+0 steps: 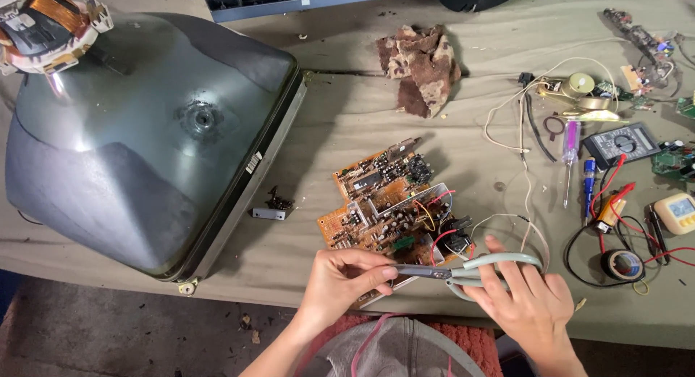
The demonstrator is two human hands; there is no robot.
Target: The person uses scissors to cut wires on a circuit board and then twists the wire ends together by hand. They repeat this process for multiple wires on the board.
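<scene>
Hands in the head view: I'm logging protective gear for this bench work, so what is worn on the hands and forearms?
Nothing: the left hand and right hand are bare, without gloves, rings or watch. Both forearms show no sleeves as far as the frame reaches.

Counts, head view: 1 picture tube (145, 138), grey, w/ 1 copper yoke (47, 19) on its neck. 1 orange circuit board (384, 203). 1 pr scissors (470, 272), pale grey handles. 2 hands: left hand (340, 279), right hand (528, 301). 1 brown rag (423, 66). 1 multimeter (621, 144). 2 screwdrivers: 1 purple-handled (570, 149), 1 blue (588, 178). 1 black tape roll (622, 265). Small boards far right: too cluttered to count.
</scene>
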